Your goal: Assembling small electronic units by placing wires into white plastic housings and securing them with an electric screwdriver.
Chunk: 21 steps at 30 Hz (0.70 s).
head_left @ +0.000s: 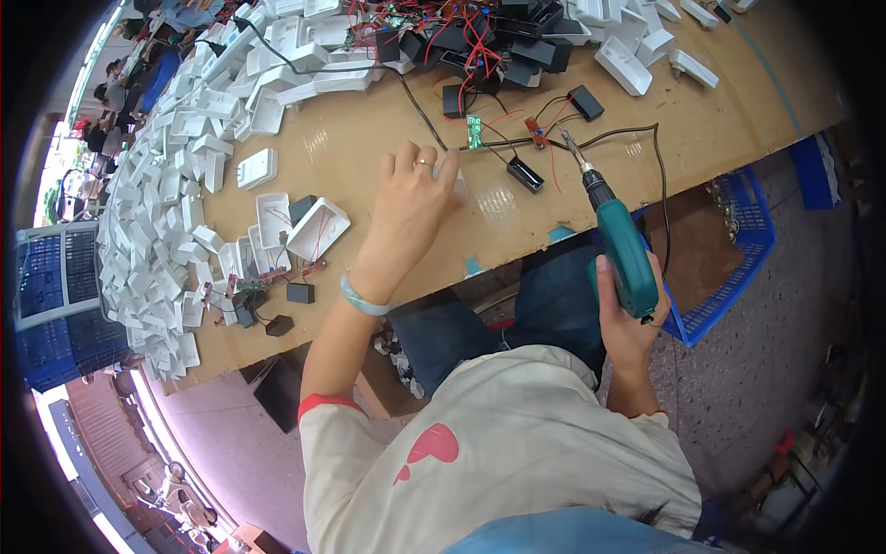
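Note:
My right hand (628, 300) is closed around the handle of a teal power screwdriver (626, 254), at the table's front edge. Its metal bit points away from me, up and to the left, over the cardboard. My left hand (413, 198) rests on the table with bent fingers closed on a white plastic casing (459, 187), mostly hidden beneath the fingers. Just beyond it lie a green circuit board (474, 132), a brown part with red wires (535, 131) and two black boxes, one a battery holder (524, 174). A closed white casing (257, 169) sits to the left.
White casings (157, 249) heap up along the left side. Open casings (318, 229) with wired parts lie nearer. Black boxes and red wires (480, 46) pile at the back. The tool's black cord (660, 166) crosses the table. A blue basket (743, 249) stands below at right.

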Available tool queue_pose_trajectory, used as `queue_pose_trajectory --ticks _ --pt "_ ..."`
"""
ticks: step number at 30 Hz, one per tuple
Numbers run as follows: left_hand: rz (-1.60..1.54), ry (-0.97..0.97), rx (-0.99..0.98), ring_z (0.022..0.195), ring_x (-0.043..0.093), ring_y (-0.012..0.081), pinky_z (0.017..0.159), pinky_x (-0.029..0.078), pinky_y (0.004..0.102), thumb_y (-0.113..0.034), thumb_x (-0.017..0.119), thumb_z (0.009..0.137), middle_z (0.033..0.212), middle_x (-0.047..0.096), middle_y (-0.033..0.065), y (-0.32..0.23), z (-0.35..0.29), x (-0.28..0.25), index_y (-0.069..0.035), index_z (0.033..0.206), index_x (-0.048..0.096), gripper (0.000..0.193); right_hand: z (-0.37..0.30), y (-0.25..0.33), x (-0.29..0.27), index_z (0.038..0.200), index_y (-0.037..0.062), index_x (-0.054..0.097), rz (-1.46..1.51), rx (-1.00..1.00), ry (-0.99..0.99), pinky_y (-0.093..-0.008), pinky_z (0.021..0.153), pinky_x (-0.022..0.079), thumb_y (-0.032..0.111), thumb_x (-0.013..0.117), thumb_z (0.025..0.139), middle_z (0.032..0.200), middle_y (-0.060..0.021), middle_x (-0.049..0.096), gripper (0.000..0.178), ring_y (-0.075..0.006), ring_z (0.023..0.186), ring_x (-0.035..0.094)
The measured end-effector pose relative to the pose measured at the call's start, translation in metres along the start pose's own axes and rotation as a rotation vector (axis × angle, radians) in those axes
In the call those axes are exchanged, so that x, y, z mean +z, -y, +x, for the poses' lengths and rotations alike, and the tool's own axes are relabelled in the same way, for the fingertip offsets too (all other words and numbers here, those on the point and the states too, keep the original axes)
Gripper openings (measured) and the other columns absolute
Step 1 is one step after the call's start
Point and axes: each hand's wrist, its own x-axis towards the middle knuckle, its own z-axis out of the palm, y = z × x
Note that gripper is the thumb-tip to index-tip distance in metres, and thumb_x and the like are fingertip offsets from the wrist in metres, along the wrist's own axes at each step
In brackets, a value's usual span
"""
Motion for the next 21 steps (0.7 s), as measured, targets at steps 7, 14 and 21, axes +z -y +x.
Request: queue_pose_trajectory --ticks 7,14,21 --pt "-0.644 0.158 -0.553 0.074 0.067 0.0285 0.068 0.053 0.0384 -0.042 0.072 0.097 0.089 0.075 0.015 0.029 0.059 -0.003 0.004 0.106 0.073 0.047 0.002 0.007 -0.001 0.116 -0.0016 0.065 0.005 -0.006 -0.014 -0.0282 0.077 0.055 -0.002 0.077 0.089 0.095 -0.012 0.073 0.029 -0.0157 0.083 0.071" --pt "-1.273 0.326 -0.905 0.063 0.058 0.0057 0.05 0.041 0.0201 -0.036 0.067 0.103 0.086 0.075 0.0049 0.046 0.084 0.045 0.001 0.102 0.076 0.037 0.003 0.01 -0.006 0.116 -0.0025 0.065 0.0 -0.034 -0.019 -0.0283 0.076 0.055 -0.004 0.078 0.088 0.094 -0.0126 0.073 0.031 -0.0155 0.083 0.071" --pt "-1.6 0.1 -1.093 0.081 0.067 0.0089 0.072 0.053 0.0228 -0.026 0.065 0.104 0.102 0.076 0.0056 0.031 0.084 0.03 -0.005 0.109 0.071 0.023 0.002 0.009 -0.008 0.116 -0.0027 0.065 0.018 -0.01 -0.003 -0.0277 0.076 0.055 -0.005 0.077 0.088 0.093 -0.0123 0.073 0.031 -0.0152 0.081 0.071"
